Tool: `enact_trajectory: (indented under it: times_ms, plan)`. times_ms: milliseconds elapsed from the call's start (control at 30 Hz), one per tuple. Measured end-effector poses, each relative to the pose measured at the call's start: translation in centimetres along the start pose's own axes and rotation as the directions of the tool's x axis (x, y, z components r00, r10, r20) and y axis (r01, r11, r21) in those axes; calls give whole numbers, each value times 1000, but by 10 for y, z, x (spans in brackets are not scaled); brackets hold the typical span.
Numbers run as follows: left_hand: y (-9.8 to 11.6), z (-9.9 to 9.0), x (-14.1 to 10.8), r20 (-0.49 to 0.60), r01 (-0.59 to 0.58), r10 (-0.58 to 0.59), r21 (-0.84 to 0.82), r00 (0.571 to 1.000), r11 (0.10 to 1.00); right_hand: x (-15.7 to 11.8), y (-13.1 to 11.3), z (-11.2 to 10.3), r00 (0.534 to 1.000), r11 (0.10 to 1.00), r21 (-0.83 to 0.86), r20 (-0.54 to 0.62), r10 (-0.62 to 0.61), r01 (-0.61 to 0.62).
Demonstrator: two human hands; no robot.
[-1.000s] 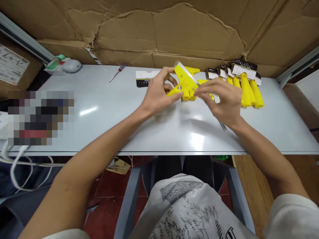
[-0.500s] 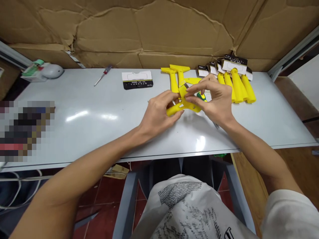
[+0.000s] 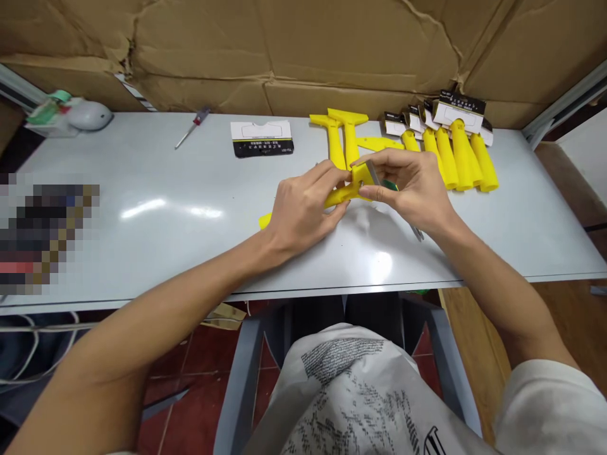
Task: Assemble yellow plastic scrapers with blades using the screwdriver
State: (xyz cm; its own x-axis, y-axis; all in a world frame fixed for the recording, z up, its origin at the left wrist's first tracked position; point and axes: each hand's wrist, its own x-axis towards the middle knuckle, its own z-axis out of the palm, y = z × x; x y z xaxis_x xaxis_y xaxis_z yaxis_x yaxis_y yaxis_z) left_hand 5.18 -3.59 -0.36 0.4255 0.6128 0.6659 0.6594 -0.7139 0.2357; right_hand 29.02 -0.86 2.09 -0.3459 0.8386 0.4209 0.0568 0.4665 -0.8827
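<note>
My left hand (image 3: pixel 303 205) is closed around the handle of a yellow scraper (image 3: pixel 336 197), whose handle end sticks out to the left past my wrist. At the scraper's head, my right hand (image 3: pixel 420 189) pinches with thumb and fingers beside a thin grey metal blade (image 3: pixel 373 172). The fingers hide part of the head, so I cannot tell how the blade is seated. Below my right hand lies a green-handled tool (image 3: pixel 390 185), mostly covered, its metal end showing near the wrist. Behind my hands are two yellow T-shaped scrapers (image 3: pixel 349 136).
Several yellow scrapers with black-and-white cards (image 3: pixel 459 155) lie at the back right. A loose card (image 3: pixel 262 139) and a screwdriver (image 3: pixel 192 128) rest towards the back left. A rounded white object (image 3: pixel 90 115) stands in the far left corner. Cardboard (image 3: pixel 203 47) walls the back.
The scraper has turned in my hands: its blade now faces right and the handle end shows left of my left wrist. Both hands keep hold. The view has shifted slightly.
</note>
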Motion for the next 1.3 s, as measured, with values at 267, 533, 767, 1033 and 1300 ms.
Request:
enact_trajectory:
  times_ms: [267, 533, 767, 1033, 1300]
  plan:
    - [4, -2, 3, 3, 49, -49, -76, 999, 996, 3, 1, 2, 1000, 999, 40, -22, 17, -16]
    - [5, -2, 3, 57, 70, -68, -33, 996, 997, -1, -3, 1, 1000, 999, -46, -31, 1, -3]
    - [-4, -2, 6, 81, 83, -71, -146, 994, 986, 1, -3, -2, 999, 997, -68, 3, 34, -33]
    - [-7, -2, 8, 86, 56, -38, -220, 996, 974, 1, -4, -1, 996, 989, -115, -31, 86, -89]
    - [-6, -7, 13, 86, 110, -85, -352, 993, 929, -8, -14, 2, 989, 946, -310, -80, -123, 93]
